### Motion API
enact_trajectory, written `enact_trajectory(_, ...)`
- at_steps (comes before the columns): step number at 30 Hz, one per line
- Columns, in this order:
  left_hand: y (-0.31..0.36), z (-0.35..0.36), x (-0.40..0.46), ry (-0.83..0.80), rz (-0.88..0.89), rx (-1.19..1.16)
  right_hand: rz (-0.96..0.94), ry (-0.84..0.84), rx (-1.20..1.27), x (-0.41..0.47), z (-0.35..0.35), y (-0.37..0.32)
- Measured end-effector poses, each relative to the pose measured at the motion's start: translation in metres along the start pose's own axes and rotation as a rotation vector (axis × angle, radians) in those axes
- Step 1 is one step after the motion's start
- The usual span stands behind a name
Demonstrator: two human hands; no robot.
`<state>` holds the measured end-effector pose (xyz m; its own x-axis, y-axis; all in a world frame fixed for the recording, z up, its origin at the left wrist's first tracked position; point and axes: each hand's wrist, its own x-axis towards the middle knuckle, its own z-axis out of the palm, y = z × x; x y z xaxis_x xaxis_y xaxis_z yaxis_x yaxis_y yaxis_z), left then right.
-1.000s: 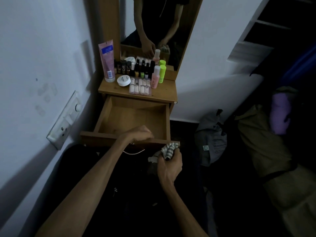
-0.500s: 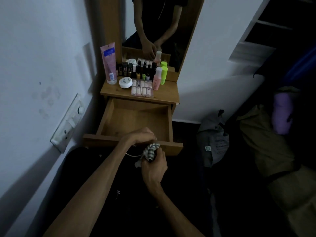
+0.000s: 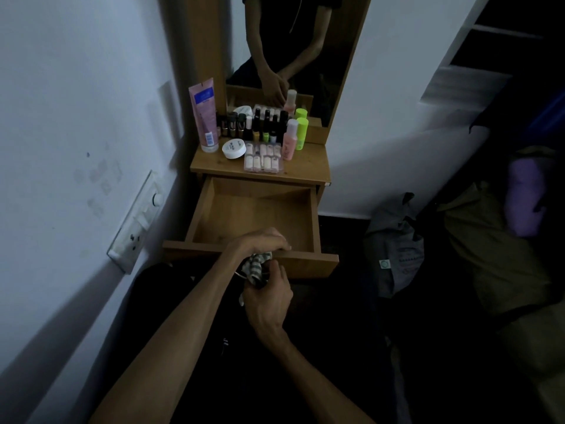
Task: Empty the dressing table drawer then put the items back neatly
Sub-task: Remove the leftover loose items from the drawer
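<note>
Dim room, wooden drawer [image 3: 253, 215] mid-frame pulled out, bare. My right hand [image 3: 269, 298] grips striped cloth [image 3: 256, 267] at drawer front; left hand [image 3: 260, 241] curls over it. Soft, light; I'd bunch it anywhere.

Dim room; pale light on the left wall [image 3: 76, 117], right side and floor near black, edges bowed.

Drawer [image 3: 253, 215] open from above, both hands [image 3: 260, 243] crowding its front edge
</note>
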<state>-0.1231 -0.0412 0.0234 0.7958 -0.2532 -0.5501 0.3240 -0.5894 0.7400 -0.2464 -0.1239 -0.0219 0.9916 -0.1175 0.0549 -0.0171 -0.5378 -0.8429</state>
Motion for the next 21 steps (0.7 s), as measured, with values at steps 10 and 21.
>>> enact_trajectory(10, 0.002, -0.015, -0.037, 0.044, 0.042, -0.104, -0.001, -0.091, 0.082, -0.004, 0.018, -0.014)
enact_trajectory(21, -0.043, -0.063, -0.079, 0.157, -0.033, -0.204, -0.081, -0.229, 0.089, -0.014, 0.074, -0.05)
